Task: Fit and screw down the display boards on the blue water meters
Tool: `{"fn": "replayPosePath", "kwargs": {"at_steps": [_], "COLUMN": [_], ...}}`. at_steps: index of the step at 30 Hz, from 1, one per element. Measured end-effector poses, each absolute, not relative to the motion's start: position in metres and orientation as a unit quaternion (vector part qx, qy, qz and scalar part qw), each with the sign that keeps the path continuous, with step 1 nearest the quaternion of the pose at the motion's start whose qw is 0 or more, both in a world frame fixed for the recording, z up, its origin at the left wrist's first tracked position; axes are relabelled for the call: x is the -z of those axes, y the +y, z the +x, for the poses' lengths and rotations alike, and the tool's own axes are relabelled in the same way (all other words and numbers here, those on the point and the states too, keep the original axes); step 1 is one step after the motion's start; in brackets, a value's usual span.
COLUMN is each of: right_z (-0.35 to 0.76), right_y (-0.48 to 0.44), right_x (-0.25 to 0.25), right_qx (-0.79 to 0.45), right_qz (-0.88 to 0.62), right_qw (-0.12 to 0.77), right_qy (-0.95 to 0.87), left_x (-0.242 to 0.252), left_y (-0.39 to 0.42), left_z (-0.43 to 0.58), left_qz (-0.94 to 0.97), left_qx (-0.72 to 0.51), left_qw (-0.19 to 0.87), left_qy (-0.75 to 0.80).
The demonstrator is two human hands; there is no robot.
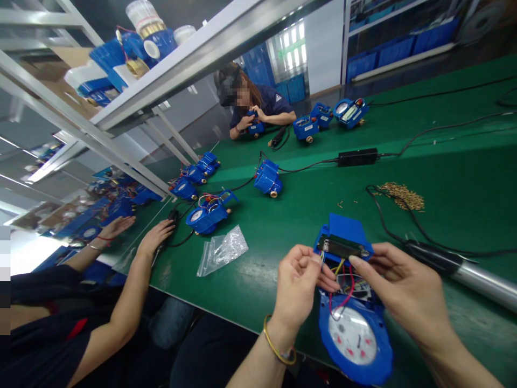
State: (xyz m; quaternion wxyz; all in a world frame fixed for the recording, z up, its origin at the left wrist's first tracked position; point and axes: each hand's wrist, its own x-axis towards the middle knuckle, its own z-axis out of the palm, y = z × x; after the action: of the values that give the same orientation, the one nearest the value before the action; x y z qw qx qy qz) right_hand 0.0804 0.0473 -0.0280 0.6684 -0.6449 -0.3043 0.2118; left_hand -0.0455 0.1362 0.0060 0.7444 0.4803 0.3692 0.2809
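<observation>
Head view: my left hand (298,277) seemingly pinched wires (322,258), my right hand (407,288) gripped the blue cover (345,229); keeping wires slack seemed wise

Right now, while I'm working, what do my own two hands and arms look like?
Both are ungloved, and no sleeve shows on either forearm. Your left hand has a thin, rounded, yellow-gold bangle at the wrist. Your right hand shows no bracelet or watch. I see no cables or markings on either arm.
</observation>
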Motion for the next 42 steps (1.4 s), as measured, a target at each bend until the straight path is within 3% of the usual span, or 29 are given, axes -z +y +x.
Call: {"fn": "replayPosePath", "kwargs": {"at_steps": [42], "right_z": [0.0822], "right_y": [0.0456], "right_x": [0.0337], "right_qx": [-0.253], "right_qz": [-0.643], "right_qw": [0.667], "right_qy": [-0.279], "left_x": [-0.0079], "left_y": [0.1402], "left_z": [-0.0468], "left_qz": [0.450], "left_qx": [-0.283], "left_qw": [0.759], "left_qy": [0.376]}}
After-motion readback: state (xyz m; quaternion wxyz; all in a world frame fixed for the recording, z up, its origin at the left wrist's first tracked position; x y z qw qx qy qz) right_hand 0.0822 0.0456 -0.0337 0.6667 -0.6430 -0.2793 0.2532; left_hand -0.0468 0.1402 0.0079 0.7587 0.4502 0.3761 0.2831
